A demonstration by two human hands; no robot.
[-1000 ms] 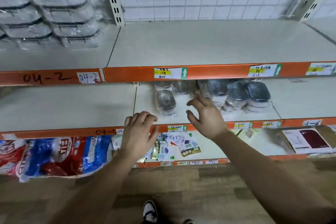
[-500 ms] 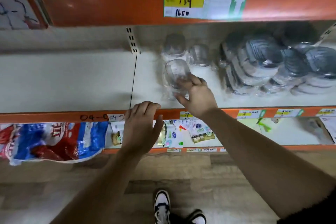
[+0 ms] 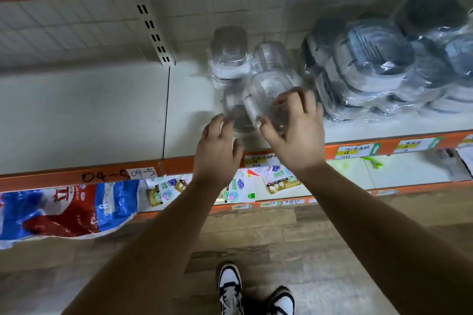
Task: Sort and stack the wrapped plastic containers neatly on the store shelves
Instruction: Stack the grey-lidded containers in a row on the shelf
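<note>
On the middle shelf (image 3: 102, 115) stand clear wrapped plastic containers. My right hand (image 3: 294, 130) grips one tilted clear container (image 3: 266, 92) near the shelf's front. My left hand (image 3: 217, 148) reaches in beside it and touches another clear wrapped container (image 3: 236, 112) lying lower to the left. Two more clear containers (image 3: 229, 56) stand behind them at the back. To the right lie stacks of grey-lidded wrapped containers (image 3: 371, 66).
The orange shelf edge (image 3: 107, 176) carries price labels. Below it lie a red and blue bag (image 3: 64, 212) and small packets (image 3: 279, 181). The left half of the middle shelf is bare. My shoes (image 3: 253, 291) stand on the wooden floor.
The view has moved closer to the middle shelf. My right hand has lifted and tilted the clear container. My left hand has moved from the shelf edge onto the neighbouring container.
</note>
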